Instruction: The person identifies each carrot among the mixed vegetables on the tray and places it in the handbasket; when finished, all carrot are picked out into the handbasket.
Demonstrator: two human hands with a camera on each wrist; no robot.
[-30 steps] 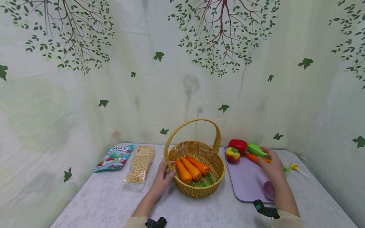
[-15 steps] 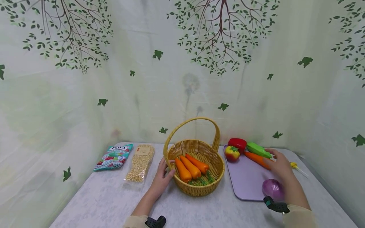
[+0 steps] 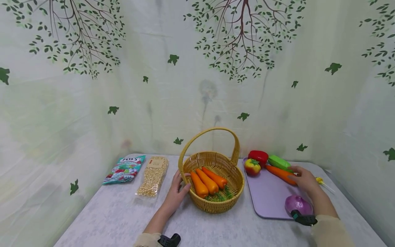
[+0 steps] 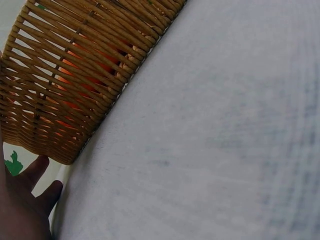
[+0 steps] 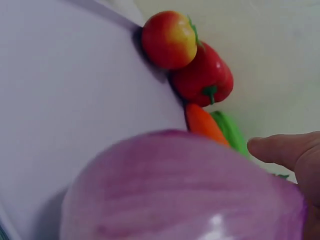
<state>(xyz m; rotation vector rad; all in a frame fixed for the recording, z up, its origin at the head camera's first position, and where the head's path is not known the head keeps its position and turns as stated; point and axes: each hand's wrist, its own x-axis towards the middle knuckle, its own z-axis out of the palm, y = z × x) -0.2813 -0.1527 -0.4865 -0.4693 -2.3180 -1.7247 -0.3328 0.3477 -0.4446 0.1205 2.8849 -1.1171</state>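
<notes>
In the head view my left hand (image 3: 176,192) holds the near left rim of a woven basket (image 3: 216,207), its fingertips over the edge and thumb outside. Inside lie three orange toy carrots (image 3: 207,181) with green tops. My right hand (image 3: 307,180) is over the leafy end of another carrot (image 3: 280,174) on a lilac tray (image 3: 262,202), fingers extended; a firm hold is not visible. A green ridged vegetable (image 3: 278,162) lies just behind that carrot. A purple onion (image 3: 297,204) sits below the right wrist and fills the lower right wrist view.
A red bell pepper (image 3: 258,157) and a red-yellow fruit (image 3: 252,167) are at the tray's back left corner. Right of the tray lies a yellow-headed stick (image 3: 321,181). Left of the basket are a bag of kernels (image 3: 152,178) and a teal snack packet (image 3: 124,169).
My right hand has moved rightward along the carrot towards its leafy end, uncovering more of the carrot and the onion. The left hand and basket have stayed in place.
</notes>
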